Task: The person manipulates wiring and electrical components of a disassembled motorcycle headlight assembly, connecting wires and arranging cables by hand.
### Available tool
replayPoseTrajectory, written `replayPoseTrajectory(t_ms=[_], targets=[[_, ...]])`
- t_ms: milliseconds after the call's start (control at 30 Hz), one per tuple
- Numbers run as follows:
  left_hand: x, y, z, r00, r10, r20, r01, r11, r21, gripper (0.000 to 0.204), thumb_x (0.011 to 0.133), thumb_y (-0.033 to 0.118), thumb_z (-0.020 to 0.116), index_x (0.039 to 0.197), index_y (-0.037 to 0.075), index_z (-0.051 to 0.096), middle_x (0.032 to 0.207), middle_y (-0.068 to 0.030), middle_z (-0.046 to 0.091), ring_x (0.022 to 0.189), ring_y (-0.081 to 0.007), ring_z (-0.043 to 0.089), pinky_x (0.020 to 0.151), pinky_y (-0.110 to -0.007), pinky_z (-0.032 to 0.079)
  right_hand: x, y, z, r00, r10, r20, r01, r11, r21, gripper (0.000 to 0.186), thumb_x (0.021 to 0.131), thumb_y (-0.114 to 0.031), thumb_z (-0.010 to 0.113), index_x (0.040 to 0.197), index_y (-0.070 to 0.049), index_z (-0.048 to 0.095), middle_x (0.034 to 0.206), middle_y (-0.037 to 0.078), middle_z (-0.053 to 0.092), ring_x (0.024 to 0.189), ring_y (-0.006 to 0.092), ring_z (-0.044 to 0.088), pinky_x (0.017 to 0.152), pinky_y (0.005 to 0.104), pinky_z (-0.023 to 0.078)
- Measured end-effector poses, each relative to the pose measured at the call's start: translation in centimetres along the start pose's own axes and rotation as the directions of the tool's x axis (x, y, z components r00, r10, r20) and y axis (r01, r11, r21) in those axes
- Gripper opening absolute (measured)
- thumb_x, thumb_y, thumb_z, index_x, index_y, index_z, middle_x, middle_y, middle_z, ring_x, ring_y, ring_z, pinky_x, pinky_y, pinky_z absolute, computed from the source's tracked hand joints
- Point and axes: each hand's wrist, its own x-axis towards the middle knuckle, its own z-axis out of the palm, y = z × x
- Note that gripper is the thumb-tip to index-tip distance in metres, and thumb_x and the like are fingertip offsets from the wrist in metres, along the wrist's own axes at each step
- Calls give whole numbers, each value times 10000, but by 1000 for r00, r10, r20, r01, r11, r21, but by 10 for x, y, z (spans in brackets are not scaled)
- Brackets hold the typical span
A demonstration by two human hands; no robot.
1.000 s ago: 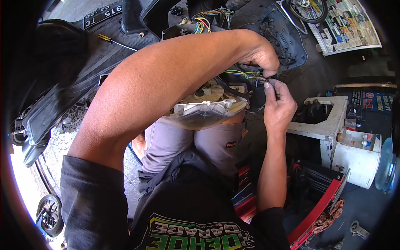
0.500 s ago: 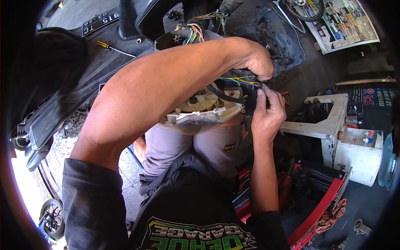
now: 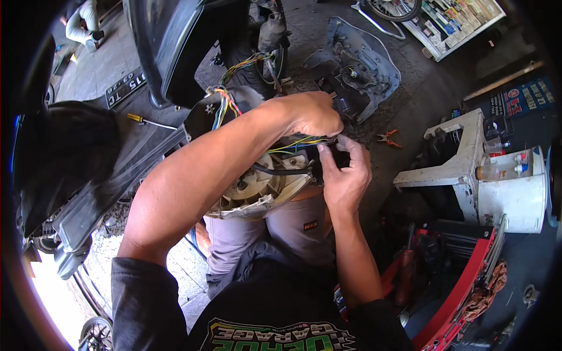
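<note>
A pale, scuffed motorbike headlight or instrument housing [image 3: 257, 202] rests on my lap, partly covered by my left forearm. Yellow, green and blue wires [image 3: 298, 144] run from it toward my hands. My left hand [image 3: 319, 116] reaches across from the left, its fingers curled down at the wire ends; what they grip is hidden. Against it, my right hand [image 3: 346, 169] pinches the wire ends between thumb and fingertips. A black cable [image 3: 281, 171] curves over the housing below the wires. Another multicoloured wire bundle [image 3: 225, 104] rises beyond my left forearm.
Orange-handled pliers [image 3: 389, 138] lie on the floor right of my hands. A yellow-handled screwdriver [image 3: 146, 120] lies on the dark bodywork at left. Beyond sits a grey fairing panel [image 3: 374, 70]. At right stand a white stool [image 3: 433, 175] and a red tool box [image 3: 462, 292].
The whole view has shifted, so the hands and housing appear further left and lower. The pliers now show fully. Both hands stay together at the wire ends.
</note>
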Motion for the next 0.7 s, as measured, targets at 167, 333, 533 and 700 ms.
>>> replayPoseTrajectory(t_ms=[167, 333, 533, 700], targets=[[10, -10, 12, 998, -16, -63, 14, 1000, -22, 404, 819, 226, 647, 1084, -64, 743, 1043, -252, 745, 991, -328, 709, 908, -402, 528, 7, -1, -1, 1000, 20, 23, -17, 987, -158, 325, 763, -137, 856, 1032, -41, 700, 950, 103, 685, 961, 339, 647, 862, 494, 472], [3, -9, 16, 993, -14, -121, 6, 998, -63, 382, 826, 212, 635, 1068, -63, 744, 961, -250, 747, 950, -322, 721, 861, -406, 538, 8, -3, 2, 998, 45, 43, -35, 977, -211, 327, 762, -147, 851, 1031, -57, 687, 931, 86, 677, 959, 336, 642, 856, 503, 462], [11, -14, 25, 992, 11, -125, -12, 1000, -9, 378, 830, 206, 628, 1068, -68, 737, 962, -278, 742, 921, -342, 724, 863, -428, 539, 9, 7, 2, 994, -100, 45, 108, 957, -270, 311, 741, -131, 853, 964, -53, 650, 888, 99, 671, 893, 338, 634, 815, 505, 464], [6, -10, 24, 988, 51, -144, -53, 998, -15, 379, 842, 213, 630, 1065, -73, 736, 984, -301, 736, 966, -377, 729, 886, -441, 544, 14, 9, -3, 990, -138, 36, 142, 966, -216, 306, 735, -124, 854, 936, -57, 632, 837, 93, 644, 832, 336, 627, 777, 496, 466]])
